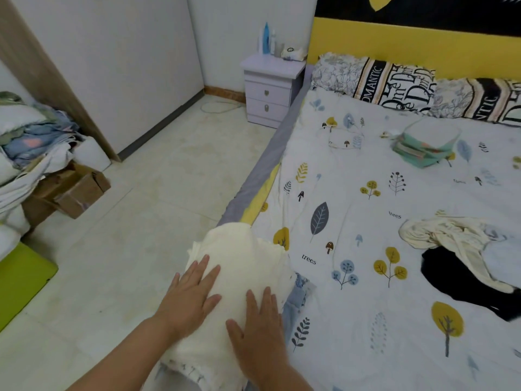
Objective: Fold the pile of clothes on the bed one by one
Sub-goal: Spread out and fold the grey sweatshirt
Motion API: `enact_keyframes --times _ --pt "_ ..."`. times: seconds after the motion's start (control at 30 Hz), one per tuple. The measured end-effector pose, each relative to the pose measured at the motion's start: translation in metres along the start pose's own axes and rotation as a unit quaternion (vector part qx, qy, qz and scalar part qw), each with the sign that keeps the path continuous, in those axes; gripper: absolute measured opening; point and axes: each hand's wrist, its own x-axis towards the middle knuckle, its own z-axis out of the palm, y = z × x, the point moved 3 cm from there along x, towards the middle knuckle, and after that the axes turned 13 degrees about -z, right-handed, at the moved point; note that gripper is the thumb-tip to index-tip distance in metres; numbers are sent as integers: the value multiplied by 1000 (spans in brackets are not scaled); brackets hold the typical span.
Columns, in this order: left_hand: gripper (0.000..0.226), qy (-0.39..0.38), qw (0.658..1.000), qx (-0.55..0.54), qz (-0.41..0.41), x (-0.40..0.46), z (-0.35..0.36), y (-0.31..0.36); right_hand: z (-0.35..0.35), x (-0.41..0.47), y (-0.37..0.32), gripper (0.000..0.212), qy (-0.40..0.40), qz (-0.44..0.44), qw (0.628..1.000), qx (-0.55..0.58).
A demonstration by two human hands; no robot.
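A cream knitted garment (242, 261) lies folded on the near left edge of the bed (366, 170), on top of a blue denim piece (296, 300). My left hand (189, 297) lies flat on its left side with fingers straight and spread. My right hand (259, 325) presses flat on its near right part. At the right of the bed sits an unfolded pile: a cream garment (451, 235) crumpled over a black one (462, 286).
A mint green folded item (423, 148) lies near the pillows (394, 83). A lilac nightstand (270, 88) with bottles stands by the headboard. On the floor at left are cardboard boxes (73, 190) under a heap of bedding (31, 136), and a green mat (19, 280).
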Motion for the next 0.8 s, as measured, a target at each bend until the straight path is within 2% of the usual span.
enact_keyframes --times 0.03,0.1,0.13,0.23,0.37,0.57,0.8 --pt "91 0 1000 -4 -9 -2 -11 5 -10 -1 2 100 48 -17 998 -30" --pt "61 6 1000 -8 -14 -8 -32 19 -21 -9 5 78 85 -1 996 -4" --pt "51 20 1000 -6 0 -12 -43 28 -27 -11 4 75 87 -12 996 10" --pt "39 32 997 -28 57 -20 -68 57 -53 -27 9 57 103 -46 994 11" --pt "31 16 993 -47 111 -31 -89 104 -83 -46 33 42 23 -75 997 7" --pt "27 -8 983 -15 182 -42 -94 192 -141 -87 88 31 43 -38 998 -4" --pt "31 -56 970 34 233 -67 -81 319 -207 -142 194 40 47 25 999 2"
